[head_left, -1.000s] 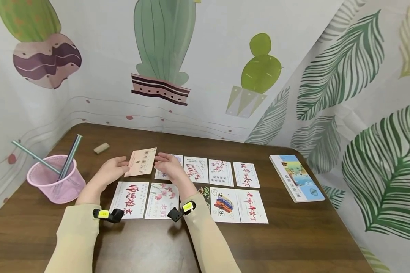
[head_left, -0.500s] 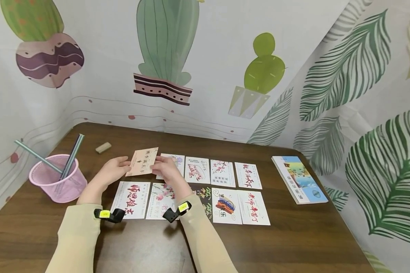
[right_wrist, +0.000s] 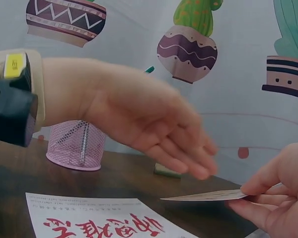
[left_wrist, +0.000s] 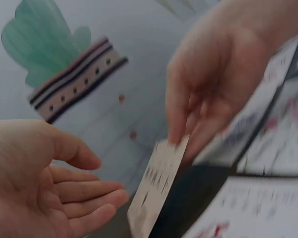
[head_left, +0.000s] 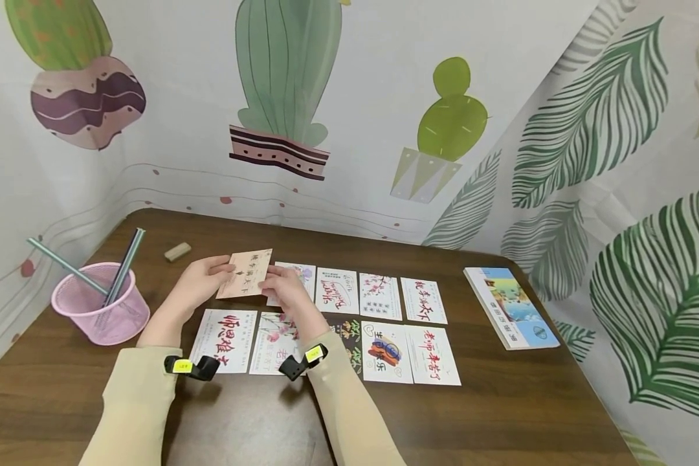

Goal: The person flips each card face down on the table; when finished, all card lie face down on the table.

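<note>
A cream card with dark lettering is pinched at its right edge between the thumb and fingers of my right hand. In the right wrist view the card lies almost flat in the air above the table. Beside its left edge is my left hand, fingers extended. The left wrist view shows a gap between the left fingers and the card. Below the hands lies a white card with red lettering; a flowered card next to it is partly covered by the right wrist.
Several greeting cards lie in two rows, among them a plum-blossom card and a rainbow-coloured one. A pink mesh pen holder with pencils stands left. Behind it is an eraser. A picture-covered booklet lies right.
My right hand has come to the card's right edge and taken hold of it. The left hand has lifted slightly and shifted a little right, its fingers now overlapping the card's left side.
</note>
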`<state>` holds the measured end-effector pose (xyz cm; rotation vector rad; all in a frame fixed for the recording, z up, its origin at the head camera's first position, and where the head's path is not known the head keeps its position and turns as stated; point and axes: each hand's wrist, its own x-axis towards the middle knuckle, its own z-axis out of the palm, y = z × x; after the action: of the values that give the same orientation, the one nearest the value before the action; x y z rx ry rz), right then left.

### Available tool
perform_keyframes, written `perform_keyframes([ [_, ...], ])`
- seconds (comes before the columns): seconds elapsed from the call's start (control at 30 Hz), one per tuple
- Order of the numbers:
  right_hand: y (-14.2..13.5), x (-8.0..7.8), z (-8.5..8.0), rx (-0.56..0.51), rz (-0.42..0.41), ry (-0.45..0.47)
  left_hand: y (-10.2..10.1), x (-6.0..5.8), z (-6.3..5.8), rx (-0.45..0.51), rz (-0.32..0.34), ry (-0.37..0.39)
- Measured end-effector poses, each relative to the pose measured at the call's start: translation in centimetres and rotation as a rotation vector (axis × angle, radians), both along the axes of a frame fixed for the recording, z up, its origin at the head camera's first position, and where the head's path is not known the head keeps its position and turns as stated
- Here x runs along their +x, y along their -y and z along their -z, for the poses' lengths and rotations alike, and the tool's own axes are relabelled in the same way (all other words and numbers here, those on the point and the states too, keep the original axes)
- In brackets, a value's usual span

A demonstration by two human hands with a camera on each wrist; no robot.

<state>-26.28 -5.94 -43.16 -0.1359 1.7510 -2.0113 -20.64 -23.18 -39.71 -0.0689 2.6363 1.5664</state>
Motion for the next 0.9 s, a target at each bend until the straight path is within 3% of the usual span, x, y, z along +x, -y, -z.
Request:
perform_keyframes([
  [0.27, 0.0, 0.2, -0.5, -0.026, 0.015, -0.011, -1.9, -0.7, -0.5, 0.083, 0.034, 0.024],
  [0.6, -0.2, 0.5, -1.1, -0.032, 0.01, -0.02, -2.5, -1.1, -1.0, 0.03, 0.016, 0.04],
  [0.9, -0.1, 0.7, -2.1, -0.149, -0.021, -0.052, -3.0, -0.8, -2.2, -0.001, -0.034, -0.037],
])
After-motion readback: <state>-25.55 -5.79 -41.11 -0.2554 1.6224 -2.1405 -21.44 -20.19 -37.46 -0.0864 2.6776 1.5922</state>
